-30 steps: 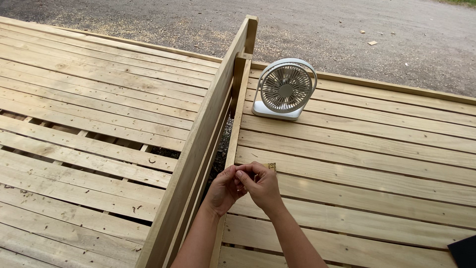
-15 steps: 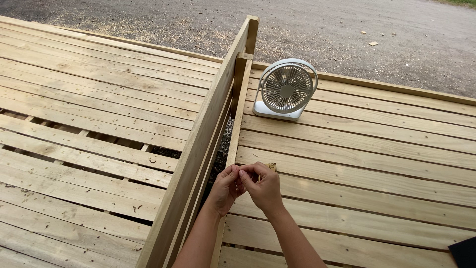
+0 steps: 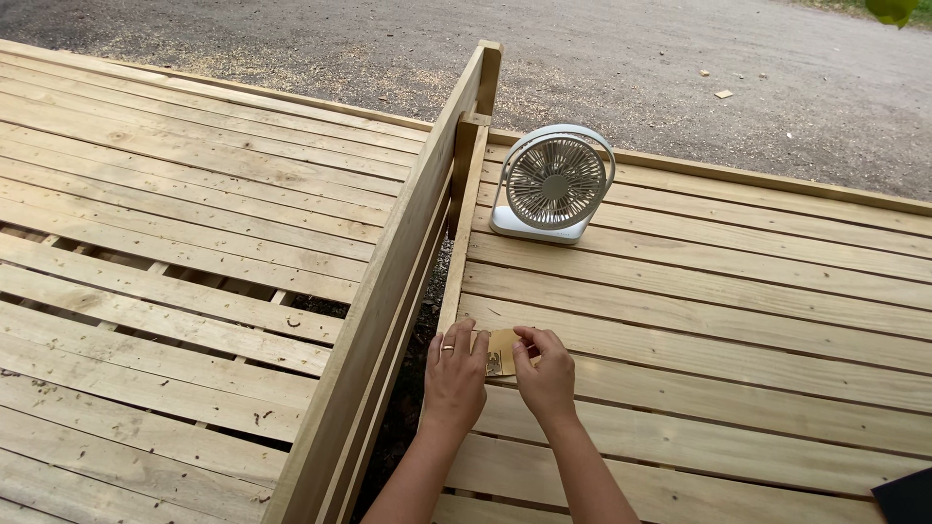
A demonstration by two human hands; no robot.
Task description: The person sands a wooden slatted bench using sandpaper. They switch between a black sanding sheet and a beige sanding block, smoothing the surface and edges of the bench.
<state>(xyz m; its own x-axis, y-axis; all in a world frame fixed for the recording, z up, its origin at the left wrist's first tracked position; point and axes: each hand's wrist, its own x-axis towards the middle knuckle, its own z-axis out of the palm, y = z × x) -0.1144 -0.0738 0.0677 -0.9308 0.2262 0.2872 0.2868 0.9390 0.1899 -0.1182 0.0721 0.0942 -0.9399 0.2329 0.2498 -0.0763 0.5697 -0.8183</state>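
My left hand (image 3: 454, 376) and my right hand (image 3: 547, 376) meet over the wooden deck boards (image 3: 699, 330), both holding a small tan piece of sandpaper (image 3: 502, 351) between their fingertips. The paper lies flat against the board, close to the inner edge of the deck. A ring sits on a finger of my left hand. Just left of my hands runs a tall upright wooden rail (image 3: 398, 281), stretching from the near edge away toward the gravel.
A small white desk fan (image 3: 553, 184) stands on the boards beyond my hands. A second slatted deck panel (image 3: 165, 252) lies left of the rail, with sawdust and gaps. Grey gravel (image 3: 621, 58) lies beyond. A dark object (image 3: 908, 497) sits at the bottom right corner.
My hands have drawn slightly apart, and the tan paper between them now shows more plainly on the board.
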